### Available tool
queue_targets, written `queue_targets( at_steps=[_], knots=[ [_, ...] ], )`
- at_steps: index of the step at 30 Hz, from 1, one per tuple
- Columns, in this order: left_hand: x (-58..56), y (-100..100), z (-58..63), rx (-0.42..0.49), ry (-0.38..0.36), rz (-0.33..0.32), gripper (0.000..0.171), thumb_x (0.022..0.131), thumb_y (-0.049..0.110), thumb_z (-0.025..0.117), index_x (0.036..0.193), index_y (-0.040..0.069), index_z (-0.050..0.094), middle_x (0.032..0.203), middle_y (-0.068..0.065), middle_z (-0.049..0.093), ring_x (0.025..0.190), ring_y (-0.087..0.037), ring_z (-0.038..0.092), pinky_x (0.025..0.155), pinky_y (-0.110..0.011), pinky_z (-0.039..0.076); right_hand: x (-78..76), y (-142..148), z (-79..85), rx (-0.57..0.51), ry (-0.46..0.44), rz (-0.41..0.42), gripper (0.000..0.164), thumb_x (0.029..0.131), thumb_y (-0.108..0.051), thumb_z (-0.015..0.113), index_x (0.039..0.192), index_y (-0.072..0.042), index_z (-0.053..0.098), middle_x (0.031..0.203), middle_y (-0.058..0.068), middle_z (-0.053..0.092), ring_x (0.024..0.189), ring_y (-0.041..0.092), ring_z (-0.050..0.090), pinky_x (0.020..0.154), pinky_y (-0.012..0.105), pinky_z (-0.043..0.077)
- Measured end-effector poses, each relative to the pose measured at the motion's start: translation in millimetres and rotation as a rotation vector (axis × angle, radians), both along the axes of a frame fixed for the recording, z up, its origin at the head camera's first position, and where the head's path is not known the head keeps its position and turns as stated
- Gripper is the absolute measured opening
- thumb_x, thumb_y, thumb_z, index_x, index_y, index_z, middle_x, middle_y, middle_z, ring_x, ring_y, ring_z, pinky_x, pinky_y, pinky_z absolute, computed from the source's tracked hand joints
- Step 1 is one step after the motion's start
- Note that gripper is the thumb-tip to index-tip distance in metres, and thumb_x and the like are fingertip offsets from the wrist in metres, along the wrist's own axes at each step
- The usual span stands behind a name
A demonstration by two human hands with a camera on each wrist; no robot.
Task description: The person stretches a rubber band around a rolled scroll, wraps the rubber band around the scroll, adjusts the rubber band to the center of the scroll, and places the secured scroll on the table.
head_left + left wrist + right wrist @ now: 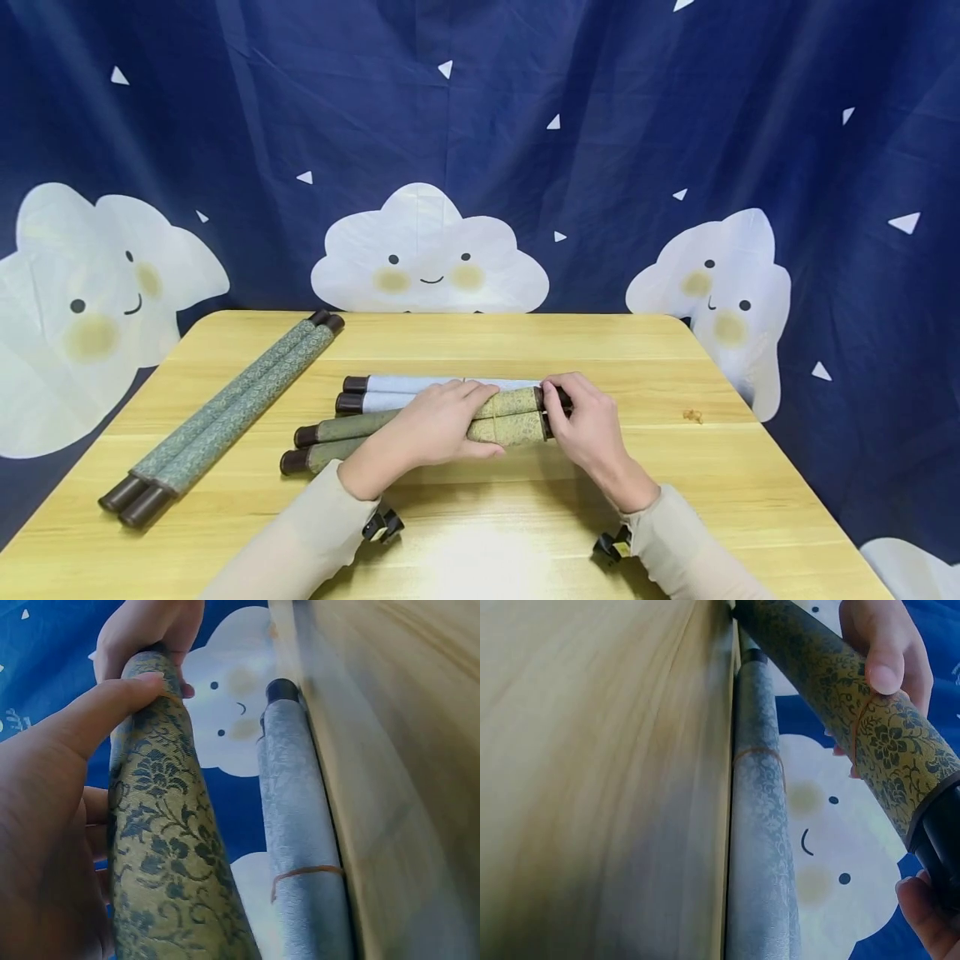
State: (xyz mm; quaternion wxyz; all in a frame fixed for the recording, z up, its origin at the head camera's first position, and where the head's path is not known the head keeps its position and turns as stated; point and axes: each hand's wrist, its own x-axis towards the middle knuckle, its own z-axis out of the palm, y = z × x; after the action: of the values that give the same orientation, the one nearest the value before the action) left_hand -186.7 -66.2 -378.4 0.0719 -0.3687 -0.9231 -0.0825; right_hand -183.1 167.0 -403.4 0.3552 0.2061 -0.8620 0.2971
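A double-rolled scroll [510,431] in gold-green cloth with dark floral vines [165,825] and dark end knobs lies across in front of me. My left hand [442,421] grips it near the middle, thumb along the near side. At its right end, my right hand [588,421] holds the dark knobs [941,840]. A thin rubber band [859,724] circles the scroll between the two hands. Just behind lies a light blue scroll [390,393], also rolled double, with its own rubber band [304,871]; the hands and the gold-green scroll partly cover it in the head view.
A longer teal-green double scroll [240,408] with dark knobs lies slanted on the left of the wooden table [720,500]. Several loose rubber bands [693,416] sit in a small heap at the right. Behind the table hangs a blue cloud-print curtain [480,150].
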Motion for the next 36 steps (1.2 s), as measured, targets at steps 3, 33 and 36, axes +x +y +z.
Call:
queue_targets(
  at_steps=[3, 33, 36],
  knots=[
    [1.8, -1.0, 3.5, -0.025, 0.003, 0.015, 0.088, 0.082, 0.07, 0.06, 0.142, 0.006, 0.049, 0.135, -0.01, 0.057, 0.12, -0.031, 0.056, 0.099, -0.047, 0.047, -0.2, 0.4, 0.8, -0.002, 0.001, -0.001, 0.013, 0.093, -0.017, 0.06, 0.091, -0.012, 0.072, 0.087, 0.003, 0.07, 0.076, 0.022, 0.068, 0.065, 0.041, 0.056],
    [-3.0, -6.5, 5.5, -0.015, -0.116, 0.039, 0.088, 0.083, 0.07, 0.06, 0.143, 0.006, 0.048, 0.136, -0.01, 0.057, 0.118, -0.028, 0.057, 0.097, -0.047, 0.047, -0.7, 1.5, 3.4, -0.015, -0.004, 0.0, 0.012, 0.092, -0.015, 0.062, 0.092, -0.01, 0.072, 0.088, 0.004, 0.07, 0.077, 0.022, 0.069, 0.067, 0.04, 0.057],
    [-2.1, -8.7, 8.2, -0.034, -0.121, 0.051, 0.087, 0.083, 0.07, 0.06, 0.142, 0.007, 0.048, 0.135, -0.01, 0.058, 0.117, -0.028, 0.057, 0.096, -0.047, 0.048, -0.9, 2.0, 4.0, -0.014, -0.011, -0.007, 0.012, 0.092, -0.016, 0.062, 0.091, -0.011, 0.073, 0.088, 0.003, 0.07, 0.077, 0.021, 0.068, 0.067, 0.04, 0.057]
  ],
)
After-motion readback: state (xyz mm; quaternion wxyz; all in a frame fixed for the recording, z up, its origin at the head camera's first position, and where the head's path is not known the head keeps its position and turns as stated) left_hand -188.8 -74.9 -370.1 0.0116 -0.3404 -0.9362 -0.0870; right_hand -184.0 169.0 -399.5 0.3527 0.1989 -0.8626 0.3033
